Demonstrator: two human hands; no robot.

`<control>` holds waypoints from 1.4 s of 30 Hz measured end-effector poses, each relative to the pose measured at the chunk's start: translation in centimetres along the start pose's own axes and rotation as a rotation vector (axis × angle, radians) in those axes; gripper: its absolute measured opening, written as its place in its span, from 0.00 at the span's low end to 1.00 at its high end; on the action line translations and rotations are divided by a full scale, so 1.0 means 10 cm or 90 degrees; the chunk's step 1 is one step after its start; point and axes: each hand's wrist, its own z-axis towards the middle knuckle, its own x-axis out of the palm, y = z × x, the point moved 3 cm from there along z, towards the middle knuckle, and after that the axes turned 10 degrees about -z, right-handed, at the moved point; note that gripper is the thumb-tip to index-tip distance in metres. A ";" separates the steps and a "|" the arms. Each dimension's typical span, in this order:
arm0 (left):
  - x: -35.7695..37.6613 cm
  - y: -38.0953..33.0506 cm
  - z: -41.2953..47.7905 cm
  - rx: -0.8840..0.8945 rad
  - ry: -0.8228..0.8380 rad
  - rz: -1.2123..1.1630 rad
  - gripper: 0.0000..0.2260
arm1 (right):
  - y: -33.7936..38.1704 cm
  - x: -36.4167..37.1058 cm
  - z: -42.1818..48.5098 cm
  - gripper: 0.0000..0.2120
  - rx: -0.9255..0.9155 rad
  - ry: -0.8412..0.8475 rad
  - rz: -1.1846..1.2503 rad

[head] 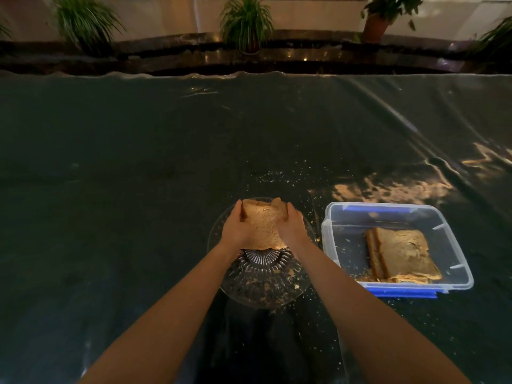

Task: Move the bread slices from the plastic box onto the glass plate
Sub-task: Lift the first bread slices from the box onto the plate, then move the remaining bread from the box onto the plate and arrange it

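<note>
A brown bread slice (263, 225) is held between my left hand (235, 228) and my right hand (292, 227), each gripping one side of it. It hangs over the far half of the round patterned glass plate (260, 289), whose near half carries crumbs. To the right stands the clear plastic box (329, 231) with blue clips. Inside it lies a stack of bread slices (401, 253), tilted toward the box's near right corner.
The table is covered with a dark, shiny plastic sheet (138, 189) scattered with crumbs around the plate. Beyond the far edge runs a dark ledge with potted plants (246, 23).
</note>
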 end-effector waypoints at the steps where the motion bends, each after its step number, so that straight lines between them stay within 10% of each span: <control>1: -0.01 -0.01 0.00 -0.001 0.001 0.007 0.25 | 0.00 -0.02 0.00 0.22 0.002 0.006 0.007; 26: 0.87 -0.90 -0.85 0.005 -0.052 -0.074 0.22 | -0.23 -2.22 -0.39 0.15 -0.104 0.175 0.053; 34: 1.74 -0.70 -0.97 -0.041 0.038 0.051 0.07 | -0.93 -2.48 -0.32 0.14 -0.099 0.120 -0.153; 42: 2.23 -0.40 -0.74 -0.070 0.151 0.212 0.15 | -1.40 -2.34 -0.11 0.19 -0.132 0.135 -0.363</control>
